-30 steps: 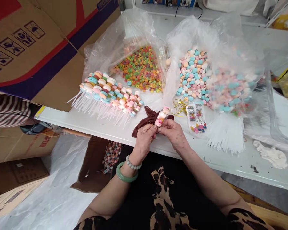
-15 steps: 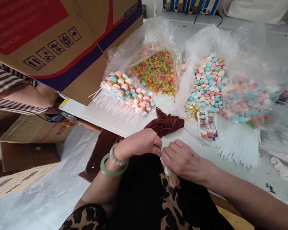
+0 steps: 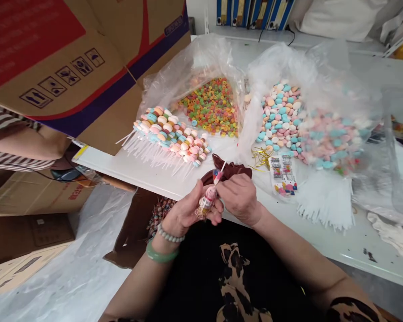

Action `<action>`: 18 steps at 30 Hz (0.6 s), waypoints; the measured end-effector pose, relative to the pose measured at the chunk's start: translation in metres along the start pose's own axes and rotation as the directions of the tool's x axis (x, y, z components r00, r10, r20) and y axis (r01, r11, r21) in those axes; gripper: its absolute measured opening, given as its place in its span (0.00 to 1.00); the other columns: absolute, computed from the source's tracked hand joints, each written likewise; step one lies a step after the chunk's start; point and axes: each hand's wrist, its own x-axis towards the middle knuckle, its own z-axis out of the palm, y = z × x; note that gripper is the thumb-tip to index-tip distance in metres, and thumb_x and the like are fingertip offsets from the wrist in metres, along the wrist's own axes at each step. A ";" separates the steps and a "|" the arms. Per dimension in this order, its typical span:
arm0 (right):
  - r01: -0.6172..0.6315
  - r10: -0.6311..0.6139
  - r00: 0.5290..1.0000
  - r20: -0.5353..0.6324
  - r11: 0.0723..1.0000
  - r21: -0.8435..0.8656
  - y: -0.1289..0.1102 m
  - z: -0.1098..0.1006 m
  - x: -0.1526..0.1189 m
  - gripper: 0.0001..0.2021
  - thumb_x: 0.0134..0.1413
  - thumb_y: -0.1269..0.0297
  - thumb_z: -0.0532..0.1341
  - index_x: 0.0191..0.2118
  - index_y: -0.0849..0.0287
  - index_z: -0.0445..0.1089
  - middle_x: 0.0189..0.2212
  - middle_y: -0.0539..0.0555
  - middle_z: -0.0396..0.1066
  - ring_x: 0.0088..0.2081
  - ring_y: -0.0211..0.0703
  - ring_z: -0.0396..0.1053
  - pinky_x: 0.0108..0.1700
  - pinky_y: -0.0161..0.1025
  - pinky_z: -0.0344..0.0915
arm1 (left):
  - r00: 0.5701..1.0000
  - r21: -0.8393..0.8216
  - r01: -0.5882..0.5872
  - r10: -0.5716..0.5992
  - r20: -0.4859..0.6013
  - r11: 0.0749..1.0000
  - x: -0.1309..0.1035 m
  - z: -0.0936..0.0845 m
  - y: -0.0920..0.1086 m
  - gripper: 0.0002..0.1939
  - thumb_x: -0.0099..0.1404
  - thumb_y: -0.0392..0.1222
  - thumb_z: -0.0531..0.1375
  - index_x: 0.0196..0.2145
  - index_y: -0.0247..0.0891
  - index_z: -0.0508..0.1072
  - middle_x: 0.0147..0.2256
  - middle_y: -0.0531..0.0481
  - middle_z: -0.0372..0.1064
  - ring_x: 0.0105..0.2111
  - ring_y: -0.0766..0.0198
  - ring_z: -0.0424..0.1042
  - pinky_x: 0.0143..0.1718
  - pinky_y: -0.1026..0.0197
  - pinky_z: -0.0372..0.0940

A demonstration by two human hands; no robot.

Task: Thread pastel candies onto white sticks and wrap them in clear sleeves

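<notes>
A wrapped candy stick (image 3: pixel 206 202) with a white stick end pointing up lies in my left hand (image 3: pixel 184 210), its fingers curled around the wrapper. My right hand (image 3: pixel 239 197) pinches the wrapper's neck near the stick. Behind them is a dark red cloth (image 3: pixel 233 169). Skewered candies on white sticks (image 3: pixel 174 134) lie at the left of the table. Gold twist ties (image 3: pixel 262 157) and printed labels (image 3: pixel 283 175) are right of the cloth, beside a pile of white sticks (image 3: pixel 325 201).
Bags of ring candies (image 3: pixel 215 105) and pastel candies (image 3: pixel 282 116) stand at the back. A large carton (image 3: pixel 121 107) is at the left, with another person's arm (image 3: pixel 36 143) beside it. An open box (image 3: pixel 130 228) sits below the table edge.
Both hands have risen, and the wrapped candy that hung below my right hand now lies upright across my left palm. The view has shifted slightly, showing more of the open box.
</notes>
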 end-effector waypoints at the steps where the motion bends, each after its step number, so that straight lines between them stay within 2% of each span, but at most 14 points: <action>1: -0.024 0.024 0.999 0.030 1.000 -0.016 0.003 -0.002 -0.001 0.11 0.53 0.58 0.62 0.24 0.56 0.70 0.21 0.50 0.66 0.28 0.40 0.64 0.32 0.36 0.62 | 1.000 0.087 -0.014 0.014 -0.002 0.996 -0.005 -0.003 0.002 0.29 0.56 0.69 0.59 0.34 0.36 0.70 0.27 0.47 0.70 0.18 0.65 0.66 0.19 0.64 0.58; 3: -0.097 0.098 0.990 0.106 0.995 -0.013 0.008 -0.007 -0.002 0.11 0.53 0.58 0.61 0.25 0.57 0.69 0.21 0.50 0.67 0.27 0.39 0.65 0.32 0.37 0.63 | 0.997 0.314 -0.042 0.060 -0.047 0.949 -0.016 -0.003 0.008 0.23 0.59 0.62 0.61 0.32 0.36 0.71 0.26 0.49 0.68 0.18 0.68 0.63 0.19 0.66 0.54; 5: -0.254 0.217 0.937 0.273 0.961 0.107 0.014 -0.007 -0.003 0.14 0.55 0.54 0.58 0.27 0.59 0.70 0.20 0.49 0.68 0.24 0.39 0.66 0.29 0.36 0.64 | 0.994 0.555 -0.058 0.099 -0.043 0.830 -0.026 0.000 0.017 0.18 0.59 0.56 0.63 0.30 0.36 0.74 0.25 0.50 0.67 0.23 0.67 0.64 0.24 0.66 0.56; 7: -0.421 0.285 0.824 0.489 0.886 0.193 0.020 -0.003 -0.007 0.18 0.57 0.50 0.55 0.30 0.59 0.70 0.21 0.51 0.70 0.22 0.39 0.68 0.28 0.37 0.65 | 0.996 0.759 -0.046 0.085 -0.013 0.649 -0.037 0.003 0.024 0.15 0.60 0.54 0.63 0.29 0.38 0.76 0.27 0.50 0.69 0.27 0.64 0.66 0.29 0.65 0.57; 8: -0.455 0.295 0.781 0.550 0.873 0.178 0.022 0.001 -0.010 0.18 0.57 0.49 0.54 0.30 0.59 0.71 0.22 0.51 0.71 0.23 0.40 0.69 0.28 0.37 0.65 | 0.997 0.849 -0.015 0.069 -0.025 0.528 -0.043 0.004 0.026 0.14 0.60 0.53 0.62 0.29 0.39 0.76 0.27 0.50 0.70 0.29 0.63 0.67 0.30 0.65 0.57; 9: -0.441 0.301 0.771 0.561 0.888 0.128 0.024 0.004 -0.014 0.18 0.56 0.49 0.55 0.30 0.59 0.71 0.23 0.52 0.72 0.24 0.40 0.70 0.29 0.37 0.65 | 0.996 0.920 0.034 0.062 -0.063 0.392 -0.049 0.003 0.027 0.12 0.61 0.52 0.61 0.29 0.41 0.76 0.27 0.50 0.70 0.29 0.62 0.67 0.31 0.65 0.56; 10: -0.385 0.303 0.799 0.520 0.921 0.056 0.024 0.006 -0.018 0.16 0.56 0.51 0.57 0.28 0.58 0.71 0.23 0.51 0.73 0.25 0.40 0.70 0.30 0.36 0.65 | 0.991 0.964 0.103 0.063 -0.122 0.245 -0.057 0.001 0.026 0.11 0.61 0.51 0.60 0.28 0.43 0.76 0.27 0.51 0.71 0.30 0.60 0.69 0.31 0.64 0.56; 12: -0.237 0.270 0.900 0.341 0.962 -0.135 0.025 0.002 -0.024 0.12 0.54 0.58 0.59 0.25 0.57 0.70 0.22 0.51 0.72 0.27 0.39 0.69 0.32 0.35 0.62 | 0.951 0.954 0.301 0.078 -0.300 0.001 -0.073 -0.009 0.022 0.10 0.63 0.49 0.58 0.28 0.45 0.75 0.29 0.50 0.74 0.31 0.58 0.71 0.32 0.63 0.56; 13: -0.189 0.243 0.942 0.230 0.954 -0.232 0.026 -0.007 -0.027 0.10 0.55 0.60 0.59 0.25 0.56 0.70 0.23 0.51 0.73 0.29 0.40 0.69 0.33 0.35 0.62 | 0.909 0.905 0.416 0.070 -0.411 -0.092 -0.082 -0.016 0.019 0.12 0.64 0.48 0.55 0.29 0.45 0.75 0.29 0.49 0.74 0.31 0.56 0.73 0.31 0.62 0.56; 14: -0.172 0.217 0.971 0.099 0.926 -0.337 0.028 -0.020 -0.029 0.09 0.56 0.62 0.57 0.26 0.56 0.70 0.25 0.52 0.73 0.31 0.41 0.69 0.35 0.36 0.61 | 0.849 0.834 0.526 0.056 -0.525 -0.165 -0.090 -0.024 0.015 0.14 0.65 0.49 0.53 0.30 0.45 0.75 0.29 0.47 0.75 0.32 0.54 0.74 0.32 0.60 0.57; 15: -0.181 0.182 0.982 -0.041 0.873 -0.453 0.031 -0.036 -0.031 0.09 0.57 0.63 0.56 0.30 0.55 0.71 0.28 0.52 0.74 0.33 0.42 0.69 0.37 0.37 0.61 | 0.781 0.757 0.614 0.037 -0.623 -0.224 -0.098 -0.033 0.011 0.15 0.66 0.50 0.51 0.32 0.44 0.76 0.30 0.44 0.75 0.33 0.50 0.75 0.32 0.57 0.58; 16: -0.252 0.146 0.963 -0.228 0.790 -0.559 0.035 -0.056 -0.032 0.09 0.59 0.63 0.54 0.34 0.54 0.72 0.32 0.54 0.75 0.35 0.44 0.69 0.39 0.39 0.61 | 0.736 0.695 0.662 0.071 -0.673 -0.280 -0.105 -0.041 0.007 0.15 0.66 0.49 0.51 0.37 0.42 0.76 0.33 0.41 0.76 0.36 0.46 0.75 0.33 0.55 0.60; 17: -0.376 0.102 0.901 -0.423 0.670 -0.640 0.041 -0.076 -0.032 0.10 0.59 0.62 0.54 0.38 0.55 0.72 0.35 0.57 0.75 0.38 0.48 0.69 0.41 0.41 0.61 | 0.714 0.649 0.685 0.126 -0.689 -0.330 -0.110 -0.047 0.003 0.16 0.66 0.48 0.52 0.42 0.41 0.76 0.37 0.38 0.76 0.39 0.42 0.75 0.35 0.51 0.61; 18: -0.498 0.063 0.829 -0.556 0.536 -0.682 0.047 -0.096 -0.033 0.12 0.59 0.62 0.54 0.44 0.58 0.71 0.40 0.61 0.74 0.41 0.52 0.68 0.43 0.44 0.60 | 0.707 0.622 0.692 0.168 -0.687 -0.367 -0.112 -0.051 -0.001 0.17 0.66 0.47 0.52 0.46 0.40 0.75 0.41 0.35 0.75 0.42 0.40 0.75 0.37 0.48 0.62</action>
